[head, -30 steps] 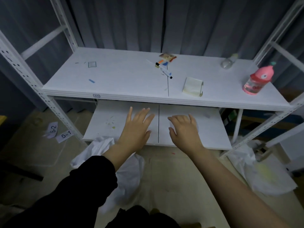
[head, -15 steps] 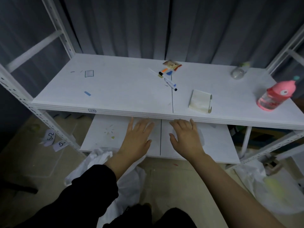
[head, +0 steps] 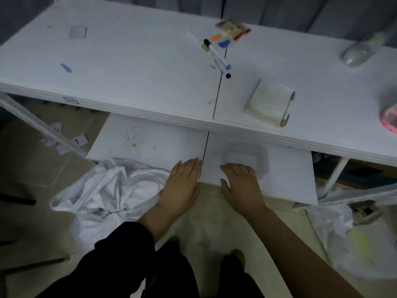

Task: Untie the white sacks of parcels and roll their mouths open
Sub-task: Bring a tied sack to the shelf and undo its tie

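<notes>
Head view: left hand and right hand are reaching forward palms down, fingers straight, lying over the front edge of the lower shelf, one each side of its seam, gripping nothing. White sack is lying crumpled on the floor beside the left wrist; second sack is lying far right.

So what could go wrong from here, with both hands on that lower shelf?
Leaning weight through the left hand and right hand might jolt the lower shelf, and the marker above could roll off. The crumpled white sack lies on the floor beside the left arm, so a step might snag it.
</notes>
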